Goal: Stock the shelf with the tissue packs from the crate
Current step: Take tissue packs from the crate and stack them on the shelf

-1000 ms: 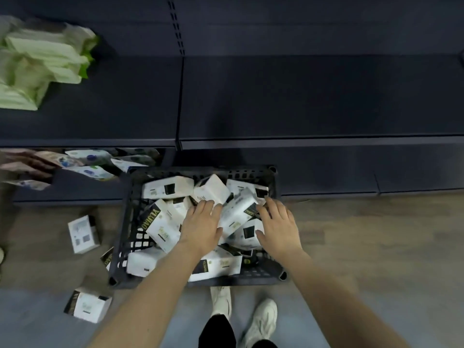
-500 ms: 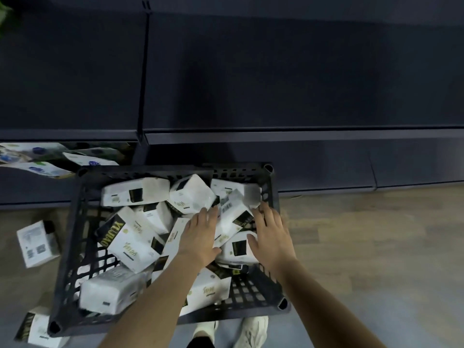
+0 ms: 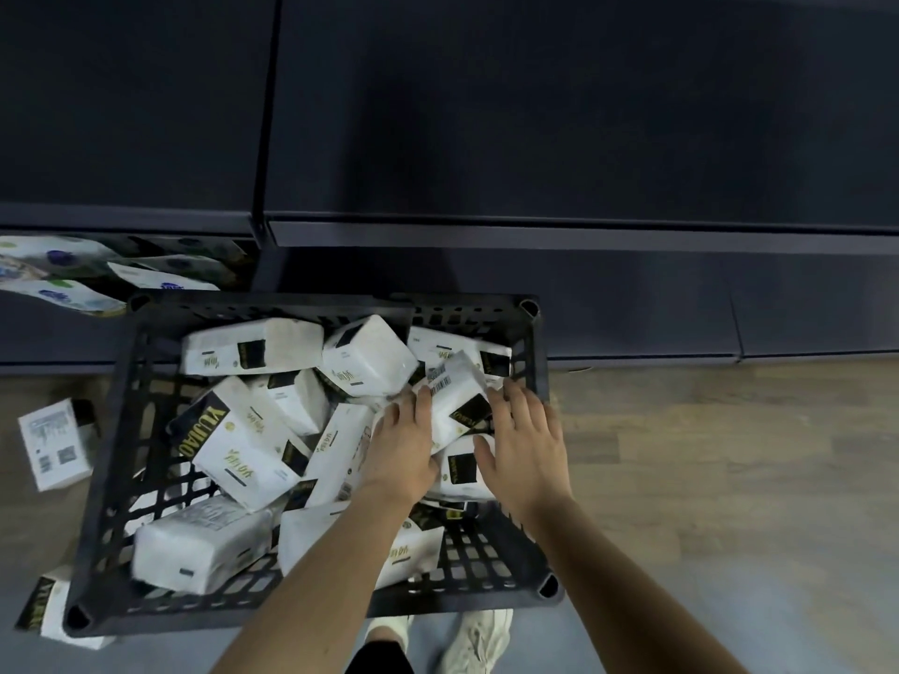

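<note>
A black plastic crate stands on the floor in front of the dark shelf, holding several white tissue packs with black and gold labels. One tilted pack, barcode side up, lies in the crate's right half. My left hand rests against its left side and my right hand against its right side, with the fingers of both fairly straight. Another pack lies partly under my hands. A large pack and a plain white one sit in the crate's left half.
Two loose tissue packs lie on the floor left of the crate, one near the shelf base and one by the crate's near corner. Blue-printed packs fill the low shelf at left. My shoes stand just behind the crate.
The view has dropped closer to the crate and shifted right. Both hands have closed in on the tilted pack, which now sits between them with its barcode side up.
</note>
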`<action>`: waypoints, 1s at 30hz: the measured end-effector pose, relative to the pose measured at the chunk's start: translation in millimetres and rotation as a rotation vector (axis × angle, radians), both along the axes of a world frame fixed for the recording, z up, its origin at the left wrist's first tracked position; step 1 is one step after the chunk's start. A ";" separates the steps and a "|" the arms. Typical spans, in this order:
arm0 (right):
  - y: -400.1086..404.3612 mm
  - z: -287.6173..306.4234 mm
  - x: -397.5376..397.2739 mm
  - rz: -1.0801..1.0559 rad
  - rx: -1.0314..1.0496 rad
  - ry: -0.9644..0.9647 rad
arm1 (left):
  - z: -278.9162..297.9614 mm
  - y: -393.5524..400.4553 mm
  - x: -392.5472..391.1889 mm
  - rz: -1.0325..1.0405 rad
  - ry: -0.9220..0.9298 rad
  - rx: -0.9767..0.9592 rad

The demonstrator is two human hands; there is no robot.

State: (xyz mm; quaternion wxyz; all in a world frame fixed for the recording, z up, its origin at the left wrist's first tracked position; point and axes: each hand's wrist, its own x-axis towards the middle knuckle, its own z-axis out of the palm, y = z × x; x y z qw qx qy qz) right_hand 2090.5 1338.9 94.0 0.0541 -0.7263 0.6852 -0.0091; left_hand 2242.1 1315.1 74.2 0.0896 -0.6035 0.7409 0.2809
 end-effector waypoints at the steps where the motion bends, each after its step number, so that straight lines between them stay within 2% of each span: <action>1: 1.0 -0.5 1.0 -0.005 0.003 -0.004 | -0.7 1.0 -0.1 0.005 0.005 -0.012; 8: 6.8 18.1 0.6 -0.001 0.007 -0.016 | 20.3 4.7 8.6 -0.069 -0.118 -0.077; 17: 13.2 97.5 -10.9 0.027 -0.043 -0.020 | 108.5 28.0 23.6 -0.079 -0.161 -0.140; 24: 16.7 182.7 -11.6 0.132 -0.117 -0.038 | 199.4 31.4 25.4 -0.117 -0.144 -0.452; 30: 23.4 255.3 -16.2 0.230 -0.203 -0.034 | 279.4 31.3 23.9 -0.205 -0.109 -0.646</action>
